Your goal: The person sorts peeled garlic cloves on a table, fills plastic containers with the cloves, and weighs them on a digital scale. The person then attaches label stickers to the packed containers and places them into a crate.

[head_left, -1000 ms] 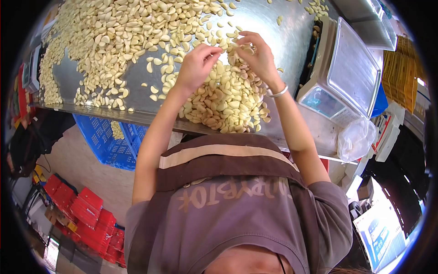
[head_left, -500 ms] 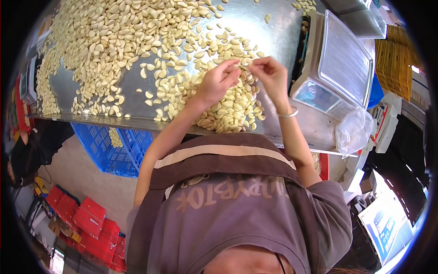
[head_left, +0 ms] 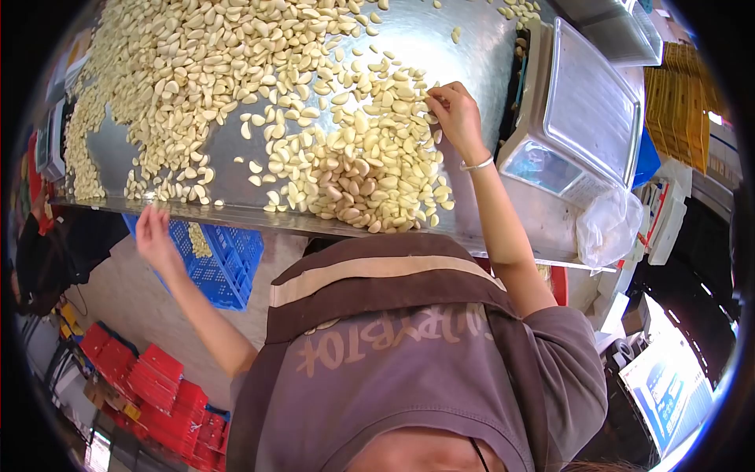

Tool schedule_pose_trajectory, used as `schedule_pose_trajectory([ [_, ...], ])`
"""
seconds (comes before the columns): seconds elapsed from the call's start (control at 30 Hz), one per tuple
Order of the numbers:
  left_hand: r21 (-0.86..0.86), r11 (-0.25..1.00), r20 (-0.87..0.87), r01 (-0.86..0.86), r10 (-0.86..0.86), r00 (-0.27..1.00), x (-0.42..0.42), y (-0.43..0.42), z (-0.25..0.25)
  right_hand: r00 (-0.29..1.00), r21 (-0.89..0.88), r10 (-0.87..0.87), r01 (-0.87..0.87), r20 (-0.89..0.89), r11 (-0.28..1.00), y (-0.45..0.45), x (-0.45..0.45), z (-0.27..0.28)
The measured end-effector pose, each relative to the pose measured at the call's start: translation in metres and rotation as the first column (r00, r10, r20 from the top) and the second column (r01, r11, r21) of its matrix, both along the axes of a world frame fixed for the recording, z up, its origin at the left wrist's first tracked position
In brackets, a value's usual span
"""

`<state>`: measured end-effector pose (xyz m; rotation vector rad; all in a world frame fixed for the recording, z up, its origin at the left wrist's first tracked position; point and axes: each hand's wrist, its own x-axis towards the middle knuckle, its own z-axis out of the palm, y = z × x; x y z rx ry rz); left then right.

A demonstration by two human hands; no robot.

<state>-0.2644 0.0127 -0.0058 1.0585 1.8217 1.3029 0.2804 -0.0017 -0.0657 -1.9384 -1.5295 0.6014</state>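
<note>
Head view: pale cloves heaped against the counter's near edge, larger spread toward the far left corner. Right hand at the heap's right flank, fingertips pinched; cannot tell whether on a clove. Left hand by the near edge, left part, above blue crate; fingers bent, contents unclear.

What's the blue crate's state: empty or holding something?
Not empty: pale cloves show inside the blue crate. How full, cannot tell: the table edge hides part of it.
</note>
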Motion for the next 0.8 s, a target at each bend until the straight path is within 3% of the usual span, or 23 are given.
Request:
schedule_pose_trajectory([
  [0.03,-0.018,0.999,-0.022,-0.038,0.038,0.999,-0.044,-0.009,-0.011,0.997,-0.011,0.025,-0.024,0.074,1.000,0.002,-0.001,0.000],
  [0.07,-0.068,0.998,-0.376,-0.020,-0.007,0.927,-0.066,-0.020,-0.015,0.995,-0.022,0.031,-0.029,0.092,0.999,0.003,-0.002,0.001],
  [0.1,-0.121,0.992,-0.677,-0.019,-0.068,0.733,-0.072,-0.026,-0.009,0.993,-0.031,0.035,-0.032,0.110,0.999,0.003,-0.003,0.004],
  [0.13,-0.172,0.984,-0.886,-0.036,-0.138,0.443,-0.075,-0.026,-0.007,0.991,-0.041,0.036,-0.031,0.128,0.999,0.003,-0.004,0.006],
  [0.2,-0.055,0.998,-0.590,0.041,-0.066,0.805,-0.032,-0.022,-0.006,0.991,-0.017,0.021,-0.019,0.133,1.000,0.002,-0.003,0.003],
  [0.23,0.011,0.999,-0.382,0.054,-0.045,0.923,0.012,-0.018,0.001,0.990,-0.008,0.018,-0.017,0.137,1.000,0.000,-0.003,0.001],
  [0.33,-0.036,0.962,-0.285,0.271,-0.270,0.920,0.123,-0.002,0.011,0.982,0.016,0.005,-0.008,0.191,1.000,-0.001,-0.008,0.002],
  [0.37,-0.038,0.944,-0.388,0.329,-0.317,0.865,0.162,0.007,0.017,0.991,0.009,-0.004,0.003,0.133,1.000,-0.002,-0.009,0.001],
  [0.47,0.063,0.762,-0.231,0.644,-0.617,0.752,0.253,0.035,-0.002,0.997,0.000,-0.047,0.047,-0.064,0.999,0.000,-0.010,0.001],
  [0.53,-0.060,0.666,-0.401,0.744,-0.699,0.593,0.304,0.056,-0.015,0.971,-0.001,-0.094,0.097,-0.220,0.995,-0.002,-0.010,0.005],
  [0.7,-0.184,0.514,-0.658,0.838,-0.698,0.284,0.368,0.095,-0.054,0.932,-0.044,-0.142,0.135,-0.334,0.990,-0.011,-0.006,0.021],
  [0.73,-0.281,0.473,-0.701,0.835,-0.695,0.158,0.372,0.099,-0.059,0.928,-0.054,-0.150,0.140,-0.342,0.989,-0.013,-0.005,0.022],
  [0.8,-0.333,0.460,-0.752,0.823,-0.656,0.063,0.376,0.101,-0.066,0.904,-0.058,-0.171,0.161,-0.393,0.985,-0.017,-0.002,0.018],
])
